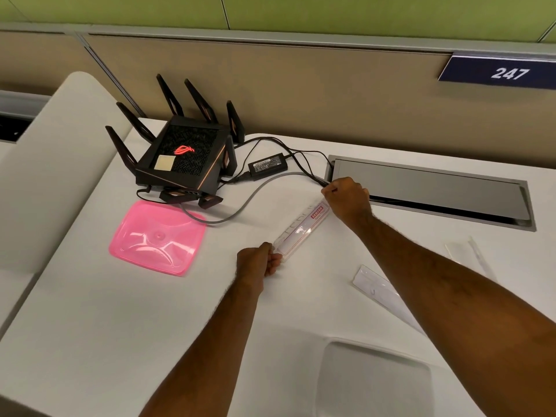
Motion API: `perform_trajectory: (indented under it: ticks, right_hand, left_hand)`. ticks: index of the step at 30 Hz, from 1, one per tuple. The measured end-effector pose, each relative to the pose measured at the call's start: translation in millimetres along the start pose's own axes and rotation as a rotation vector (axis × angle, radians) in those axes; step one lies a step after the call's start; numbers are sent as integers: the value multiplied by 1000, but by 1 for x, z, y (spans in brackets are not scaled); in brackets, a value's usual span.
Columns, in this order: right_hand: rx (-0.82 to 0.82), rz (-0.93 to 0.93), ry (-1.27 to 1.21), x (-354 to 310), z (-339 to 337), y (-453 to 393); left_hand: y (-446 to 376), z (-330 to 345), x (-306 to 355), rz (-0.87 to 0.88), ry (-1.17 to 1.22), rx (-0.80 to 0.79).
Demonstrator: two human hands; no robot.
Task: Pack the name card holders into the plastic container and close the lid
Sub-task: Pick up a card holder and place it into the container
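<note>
A long clear name card holder (302, 229) with a red label lies slantwise above the white desk (120, 311). My left hand (259, 262) pinches its near end, and my right hand (346, 197) grips its far end. A second clear holder (379, 291) lies flat to the right, partly under my right forearm. A third holder (469, 251) lies further right, faint against the desk. The pink lid (156, 239) lies flat at the left. The clear plastic container (374, 377) stands open at the desk's near edge.
A black router (180, 159) with several antennas stands at the back left, with its power brick (267, 166) and cables (240, 210) running across the desk to a grey cable hatch (427, 191). A beige partition with a "247" sign (499, 73) backs the desk.
</note>
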State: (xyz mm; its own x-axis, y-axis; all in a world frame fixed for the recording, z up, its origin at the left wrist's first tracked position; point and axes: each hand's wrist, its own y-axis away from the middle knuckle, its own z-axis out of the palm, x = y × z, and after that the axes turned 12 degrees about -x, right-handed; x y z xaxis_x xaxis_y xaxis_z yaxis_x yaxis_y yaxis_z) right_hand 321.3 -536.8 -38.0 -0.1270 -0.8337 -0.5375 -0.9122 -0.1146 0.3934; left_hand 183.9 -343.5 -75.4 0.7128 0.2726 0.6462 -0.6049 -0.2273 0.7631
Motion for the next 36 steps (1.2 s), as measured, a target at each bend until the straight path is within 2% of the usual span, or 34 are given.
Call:
perform_trajectory:
  ticks: [8, 15, 24, 36]
  right_hand:
    - [62, 14, -113, -1, -13, 14]
    - [69, 19, -293, 3, -27, 38]
    - [94, -74, -494, 15, -48, 89]
    - [208, -274, -591, 47, -69, 174]
  left_hand:
    - [11, -3, 8, 50, 22, 3]
    - [34, -9, 18, 201, 3, -2]
    - [77, -12, 24, 417, -139, 64]
    - [136, -5, 21, 563, -205, 6]
